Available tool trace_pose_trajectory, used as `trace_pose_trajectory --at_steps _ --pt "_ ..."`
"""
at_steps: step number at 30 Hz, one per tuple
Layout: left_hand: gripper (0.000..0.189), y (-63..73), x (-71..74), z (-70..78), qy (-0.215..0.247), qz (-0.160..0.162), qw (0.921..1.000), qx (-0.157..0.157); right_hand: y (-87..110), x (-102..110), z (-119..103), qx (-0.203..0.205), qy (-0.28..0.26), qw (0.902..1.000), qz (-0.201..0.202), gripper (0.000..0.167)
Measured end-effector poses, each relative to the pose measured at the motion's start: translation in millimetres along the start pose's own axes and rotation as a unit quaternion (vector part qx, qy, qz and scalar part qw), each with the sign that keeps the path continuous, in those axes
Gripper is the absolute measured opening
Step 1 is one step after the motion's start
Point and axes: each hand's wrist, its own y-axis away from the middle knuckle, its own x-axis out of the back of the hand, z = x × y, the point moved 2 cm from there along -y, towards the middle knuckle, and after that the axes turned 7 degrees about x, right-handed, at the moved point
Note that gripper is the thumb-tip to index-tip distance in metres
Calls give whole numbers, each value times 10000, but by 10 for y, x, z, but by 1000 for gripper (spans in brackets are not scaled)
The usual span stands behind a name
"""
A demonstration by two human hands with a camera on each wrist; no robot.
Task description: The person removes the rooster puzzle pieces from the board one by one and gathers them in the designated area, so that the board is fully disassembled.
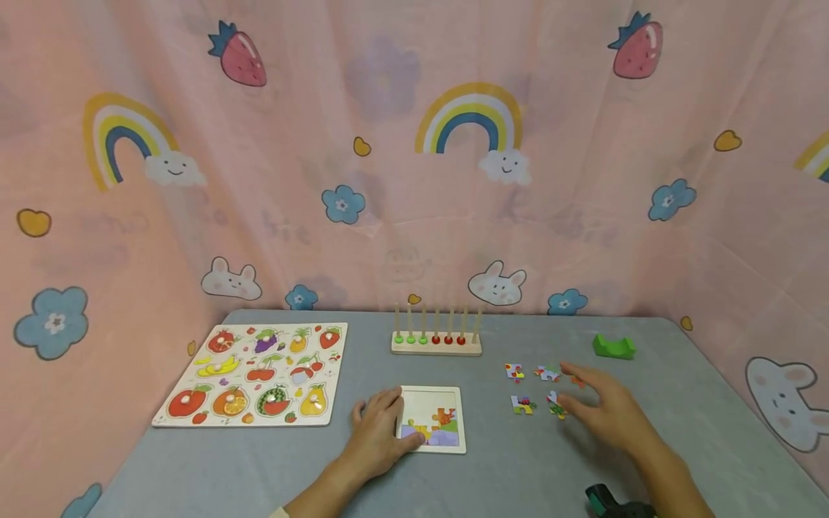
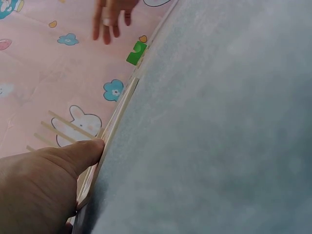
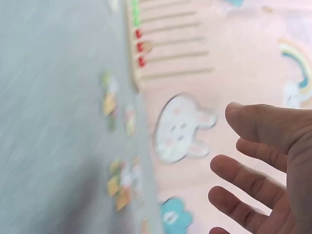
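Observation:
My left hand [image 1: 378, 435] grips a small wooden jigsaw tray [image 1: 430, 393] at its lower left corner. Its fingers lie along the left side, and the thumb [image 2: 87, 152] rests on the near rim. Inside, a few joined pieces [image 1: 444, 424] fill the lower right part. To the right, my right hand [image 1: 605, 406] hovers over loose jigsaw pieces with thumb and fingers spread and nothing between them. One green-and-white piece [image 1: 554, 404] is by its thumb, and an orange one [image 1: 577, 381] is partly hidden under the fingers. More loose pieces [image 1: 523, 405] lie left of this hand.
A fruit peg puzzle board [image 1: 242, 417] lies at the left. Behind the tray stands a wooden peg rack [image 1: 437, 347] with green and red beads. A green curved block [image 1: 614, 348] sits at the back right, and a dark object [image 1: 615, 503] at the near edge. A patterned curtain [image 1: 388, 252] hangs behind.

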Motion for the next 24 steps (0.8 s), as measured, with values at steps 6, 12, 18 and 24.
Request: trace_pose_trajectory --at_steps 6,12,18,24 --pt "69 1 3 6 24 -14 10000 27 -71 82 -339 413 -177 9986 283 54" --pt "68 4 6 7 14 24 10000 8 -148 79 -557 980 -287 9928 626 51" --pt "67 4 4 6 -34 44 10000 -15 -222 -4 -708 1076 -387 9913 657 51" --pt "67 8 4 9 -61 89 9999 -38 -294 -131 -855 1155 -612 9893 655 50"
